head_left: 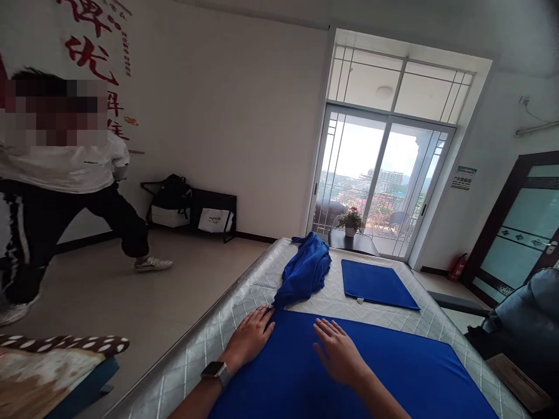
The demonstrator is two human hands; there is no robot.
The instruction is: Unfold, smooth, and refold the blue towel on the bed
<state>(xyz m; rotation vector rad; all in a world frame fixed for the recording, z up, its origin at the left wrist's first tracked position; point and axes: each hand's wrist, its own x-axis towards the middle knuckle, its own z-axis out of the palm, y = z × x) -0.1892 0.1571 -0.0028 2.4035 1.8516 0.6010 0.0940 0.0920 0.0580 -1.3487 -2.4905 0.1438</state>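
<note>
A large blue cloth (pixel 393 355) is spread over the near part of a silver-white quilted mattress (pixel 257 285). My left hand (pixel 250 338), with a watch on its wrist, lies flat with fingers stretched at the cloth's far left corner. Over the middle of the same cloth is my right hand (pixel 338 352), fingers extended and holding nothing; whether it touches the fabric I cannot tell. A crumpled blue cloth (pixel 305 267) is heaped just beyond my left fingertips. Farther right lies a flat, folded blue cloth (pixel 378 284) with a small white tag on its near edge.
At the left, a person (pixel 65 174) stands with legs wide apart. A black rack (pixel 213 201) with bags is against the wall. A potted plant (pixel 350 222) sits on a small table past the mattress. Dark leather seating (pixel 530 314) is at the right.
</note>
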